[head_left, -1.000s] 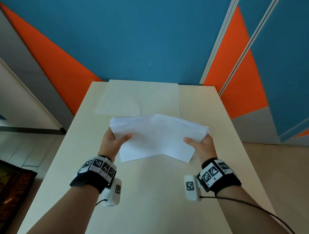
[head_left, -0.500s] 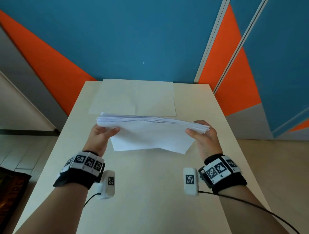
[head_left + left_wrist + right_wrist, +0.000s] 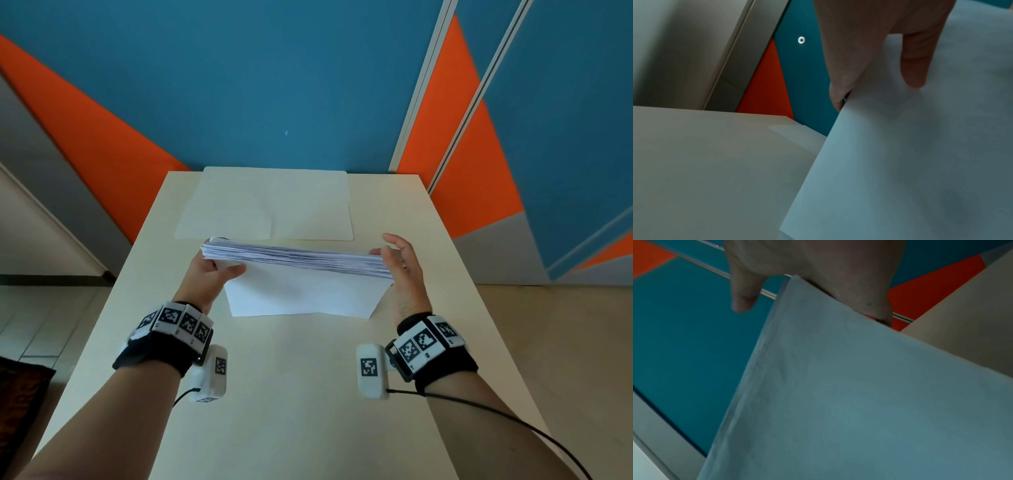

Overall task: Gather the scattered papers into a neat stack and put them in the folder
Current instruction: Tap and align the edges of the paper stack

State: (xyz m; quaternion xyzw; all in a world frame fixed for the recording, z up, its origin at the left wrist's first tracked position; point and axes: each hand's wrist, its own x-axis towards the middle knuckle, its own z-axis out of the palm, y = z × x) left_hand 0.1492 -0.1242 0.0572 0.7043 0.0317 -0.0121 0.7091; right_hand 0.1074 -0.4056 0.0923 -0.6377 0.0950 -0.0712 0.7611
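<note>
A thick stack of white papers (image 3: 301, 284) stands on its long edge on the cream table (image 3: 284, 394), tilted toward me. My left hand (image 3: 210, 274) grips its left end, thumb (image 3: 914, 65) lying across the near sheet (image 3: 910, 162). At the stack's right end my right hand (image 3: 400, 263) is flat against the sheets' edges, fingers straight. In the right wrist view the palm (image 3: 838, 272) meets the paper's (image 3: 859, 394) upper edge. The cream folder (image 3: 267, 205) lies spread flat at the table's far end, just behind the stack.
A blue and orange wall (image 3: 274, 85) rises directly behind the table's far edge. Bare tabletop stretches between my forearms toward the near edge. A cable (image 3: 513, 421) trails from my right wrist.
The stack has tipped from nearly flat up onto its edge. My right hand has let go of its pinch and now lies flat against the stack's right end.
</note>
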